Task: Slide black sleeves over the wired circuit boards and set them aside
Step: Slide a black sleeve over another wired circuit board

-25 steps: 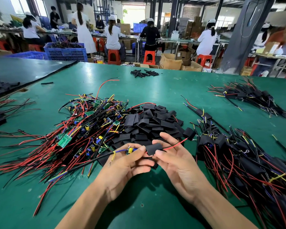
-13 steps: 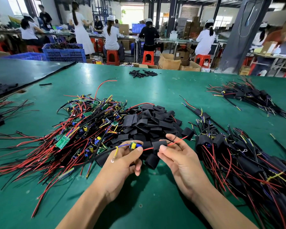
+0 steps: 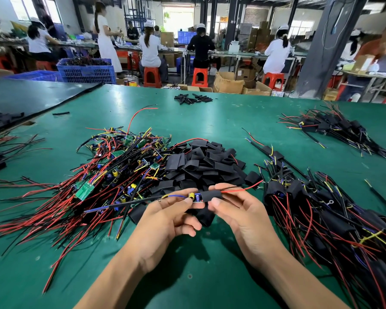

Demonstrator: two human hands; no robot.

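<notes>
My left hand (image 3: 165, 216) pinches a small wired circuit board (image 3: 195, 197) at its left end, blue and black wires trailing left. My right hand (image 3: 239, 208) pinches a black sleeve (image 3: 211, 194) that covers the board's right part; a red wire (image 3: 243, 189) sticks out of the sleeve to the right. Behind the hands lies a heap of loose black sleeves (image 3: 201, 161). To the left spreads a pile of bare wired boards (image 3: 112, 172). On the right lies a pile of sleeved boards (image 3: 321, 208).
The green table (image 3: 187, 275) carries a second sleeved bundle (image 3: 337, 130) at far right and a few sleeves (image 3: 193, 99) near the far edge. A dark mat (image 3: 31, 97) lies at the left. Seated people work at benches beyond the table.
The sleeve has slid along the red wire onto the board's right end. Both hands have risen slightly and drawn the board level between them.
</notes>
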